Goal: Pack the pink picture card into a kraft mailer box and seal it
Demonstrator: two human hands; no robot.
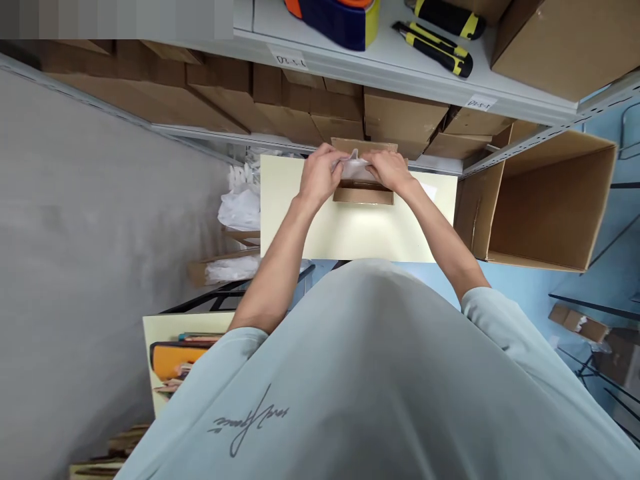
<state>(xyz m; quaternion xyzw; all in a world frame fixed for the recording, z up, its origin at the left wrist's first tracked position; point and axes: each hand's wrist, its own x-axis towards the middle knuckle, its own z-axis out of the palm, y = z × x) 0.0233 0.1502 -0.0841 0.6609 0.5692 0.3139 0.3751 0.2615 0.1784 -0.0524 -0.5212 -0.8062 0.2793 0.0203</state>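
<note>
A small open cardboard box (363, 195) sits on a pale yellow tabletop (350, 233) in front of me. Both hands are over the box, gripping a clear plastic bag (354, 167) between them. My left hand (320, 175) pinches the bag's left side with curled fingers. My right hand (389, 171) holds its right side, fingers closed on the plastic. What the bag contains is hidden by my fingers.
A large open cardboard box (545, 200) stands on its side at the right. Shelves above hold cardboard boxes (400, 117), a tape dispenser (340, 17) and utility knives (440, 47). White plastic bags (240, 207) lie left of the table. A grey wall fills the left.
</note>
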